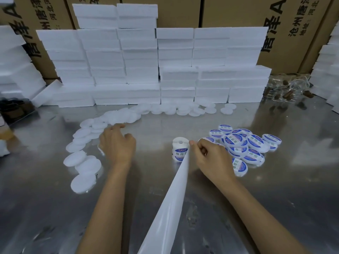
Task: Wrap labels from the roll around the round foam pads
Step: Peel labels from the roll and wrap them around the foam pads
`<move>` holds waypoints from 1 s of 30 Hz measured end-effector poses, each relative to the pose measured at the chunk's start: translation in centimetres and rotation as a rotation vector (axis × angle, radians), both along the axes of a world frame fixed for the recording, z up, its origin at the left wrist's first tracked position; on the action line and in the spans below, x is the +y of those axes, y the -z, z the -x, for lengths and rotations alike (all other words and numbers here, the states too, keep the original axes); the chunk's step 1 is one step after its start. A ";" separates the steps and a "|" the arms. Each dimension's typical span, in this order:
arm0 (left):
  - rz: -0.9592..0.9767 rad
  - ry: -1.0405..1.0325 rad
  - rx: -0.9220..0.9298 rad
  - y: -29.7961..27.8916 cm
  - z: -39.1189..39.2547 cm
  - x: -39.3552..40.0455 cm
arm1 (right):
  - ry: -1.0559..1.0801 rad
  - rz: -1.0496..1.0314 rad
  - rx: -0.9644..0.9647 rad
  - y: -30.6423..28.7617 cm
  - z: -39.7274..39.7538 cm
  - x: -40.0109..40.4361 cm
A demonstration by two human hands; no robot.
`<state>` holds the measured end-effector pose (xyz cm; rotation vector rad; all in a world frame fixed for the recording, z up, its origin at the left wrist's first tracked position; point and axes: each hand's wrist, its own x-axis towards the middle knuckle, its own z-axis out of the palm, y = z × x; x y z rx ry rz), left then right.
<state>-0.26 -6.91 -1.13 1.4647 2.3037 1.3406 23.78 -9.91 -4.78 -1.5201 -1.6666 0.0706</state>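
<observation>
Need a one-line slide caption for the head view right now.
Right hand pinches backing strip at the label roll; left hand reaches among bare foam pads.

We see both bare forearms reaching forward from the bottom edge, angled slightly toward each other. Our left hand point(117, 143) is palm down with the back of the hand facing us, the wrist straight; the index finger stretches forward and to the right while the other fingers curl loosely under. Whether those curled fingers hold anything we cannot tell. Our right hand point(211, 154) sits further to the right, at about the same reach, the wrist bent a little inward. Its fingers are curled tightly into the palm, and the thumb tip presses against the index finger in a pinch at the hand's upper left.
</observation>
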 end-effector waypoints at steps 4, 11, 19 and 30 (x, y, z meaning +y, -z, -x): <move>0.267 -0.071 0.005 1.5 2.7 -0.1 | -0.002 0.020 0.052 0.1 -0.1 0.2; 0.056 -0.046 -0.018 1.8 3.0 0.5 | -0.031 0.067 0.154 0.0 -0.1 0.1; 0.016 0.578 -1.237 -1.5 -1.2 0.0 | -0.238 0.261 0.479 -1.2 0.6 -0.1; 0.164 0.616 -0.717 -0.5 -5.3 -0.8 | -0.337 0.436 0.579 -1.2 1.5 -0.4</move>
